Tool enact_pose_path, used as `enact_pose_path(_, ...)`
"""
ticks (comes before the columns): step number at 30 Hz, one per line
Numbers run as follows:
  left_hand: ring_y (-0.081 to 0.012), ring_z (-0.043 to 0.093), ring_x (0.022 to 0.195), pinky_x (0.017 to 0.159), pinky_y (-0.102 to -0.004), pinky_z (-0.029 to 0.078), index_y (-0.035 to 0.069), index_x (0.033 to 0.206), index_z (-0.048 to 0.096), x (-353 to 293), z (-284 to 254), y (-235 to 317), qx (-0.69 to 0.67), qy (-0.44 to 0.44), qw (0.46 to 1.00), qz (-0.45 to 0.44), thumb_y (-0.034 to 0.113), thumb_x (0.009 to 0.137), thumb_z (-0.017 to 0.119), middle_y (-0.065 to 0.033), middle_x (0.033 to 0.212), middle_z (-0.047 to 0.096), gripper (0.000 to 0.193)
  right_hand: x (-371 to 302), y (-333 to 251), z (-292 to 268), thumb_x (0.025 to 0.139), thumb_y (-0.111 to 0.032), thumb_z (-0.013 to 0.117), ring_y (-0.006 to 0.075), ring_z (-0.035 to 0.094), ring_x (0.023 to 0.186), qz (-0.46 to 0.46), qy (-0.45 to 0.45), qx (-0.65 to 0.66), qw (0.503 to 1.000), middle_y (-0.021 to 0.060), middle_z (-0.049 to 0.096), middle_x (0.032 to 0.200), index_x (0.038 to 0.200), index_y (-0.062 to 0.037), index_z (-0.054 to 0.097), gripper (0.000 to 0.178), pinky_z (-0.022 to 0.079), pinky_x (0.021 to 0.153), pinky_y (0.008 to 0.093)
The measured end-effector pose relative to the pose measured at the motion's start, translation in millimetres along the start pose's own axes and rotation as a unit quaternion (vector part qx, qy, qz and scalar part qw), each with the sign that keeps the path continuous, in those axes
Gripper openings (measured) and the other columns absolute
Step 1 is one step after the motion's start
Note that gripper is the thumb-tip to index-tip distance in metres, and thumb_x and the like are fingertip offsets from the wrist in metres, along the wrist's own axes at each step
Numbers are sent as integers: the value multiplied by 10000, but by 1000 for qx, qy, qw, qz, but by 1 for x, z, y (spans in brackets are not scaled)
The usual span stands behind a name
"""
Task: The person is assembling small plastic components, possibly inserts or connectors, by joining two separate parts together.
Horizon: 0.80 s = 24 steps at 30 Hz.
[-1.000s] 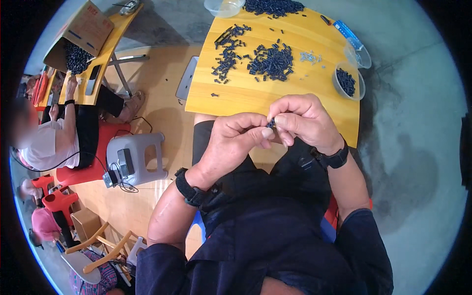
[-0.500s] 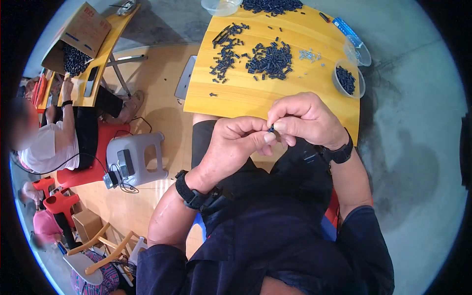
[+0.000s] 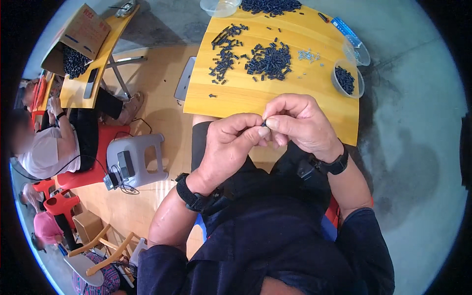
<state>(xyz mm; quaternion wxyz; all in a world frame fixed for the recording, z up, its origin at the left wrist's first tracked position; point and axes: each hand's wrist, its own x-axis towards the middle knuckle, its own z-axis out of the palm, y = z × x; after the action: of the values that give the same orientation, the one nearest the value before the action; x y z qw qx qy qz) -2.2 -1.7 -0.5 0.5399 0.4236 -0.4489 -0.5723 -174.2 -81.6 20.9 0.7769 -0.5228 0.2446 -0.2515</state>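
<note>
Above my lap, just off the table's near edge, my left hand [image 3: 233, 140] and my right hand [image 3: 301, 125] meet at their fingertips. Both pinch one small black plastic part [image 3: 264, 124]; the fingers cover most of it. On the yellow table [image 3: 295, 98] past my hands lies a heap of short black plastic pieces [image 3: 270, 61]. Left of it is a looser scatter of black pieces [image 3: 224, 59]. A little pile of small silvery parts [image 3: 308, 55] is to the right. One black piece [image 3: 212, 95] lies alone near the left edge.
A clear tub [image 3: 345, 81] with black pieces stands at the table's right edge, beside a clear lid [image 3: 361, 54] and a blue strip-shaped box [image 3: 344, 28]. Left are a grey stool [image 3: 147, 162] with a power adapter and a co-worker [image 3: 54, 142] at another table with a carton [image 3: 86, 32].
My hands have shifted slightly left and up, still joined on the small black part. The co-worker's hand has drawn back from the carton toward their body.
</note>
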Motion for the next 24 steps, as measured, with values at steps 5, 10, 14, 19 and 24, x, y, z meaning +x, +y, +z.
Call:
enact_pose_path(5,-88,617,744,698,-227,514,-34,944,646,-2,3,4,27,2,1000,14,28,906,576,-42,812,660,102,-4,-1,6,901,-65,588,49,531,573,22,18,69,997,30,608,762,893,-9,594,57,406,519,177)
enact_pose_path(10,-107,629,753,701,-231,509,-45,943,656,-2,3,3,25,12,999,32,-12,869,621,-59,812,669,88,-5,-4,8,906,-115,598,58,547,541,49,29,95,994,31,604,745,857,-19,580,109,413,490,181)
enact_pose_path(14,-119,593,930,810,-258,470,-14,950,666,-2,0,3,67,-25,994,81,-9,858,634,-78,927,651,98,-10,-4,5,944,-354,555,88,551,459,86,42,82,992,57,591,692,825,-13,571,362,477,414,224)
enact_pose_path(19,-201,506,1116,902,-319,416,10,914,669,0,2,4,19,-12,996,81,36,861,624,-92,1009,609,74,-10,0,10,950,-528,430,109,542,406,168,15,74,983,57,540,599,781,0,550,567,497,373,259)
enact_pose_path(24,-214,522,1133,937,-339,416,-11,918,684,1,4,2,67,-27,991,113,9,847,634,-98,986,647,89,-12,4,15,956,-545,395,107,523,391,185,-38,124,974,40,497,554,742,-4,527,596,487,359,265)
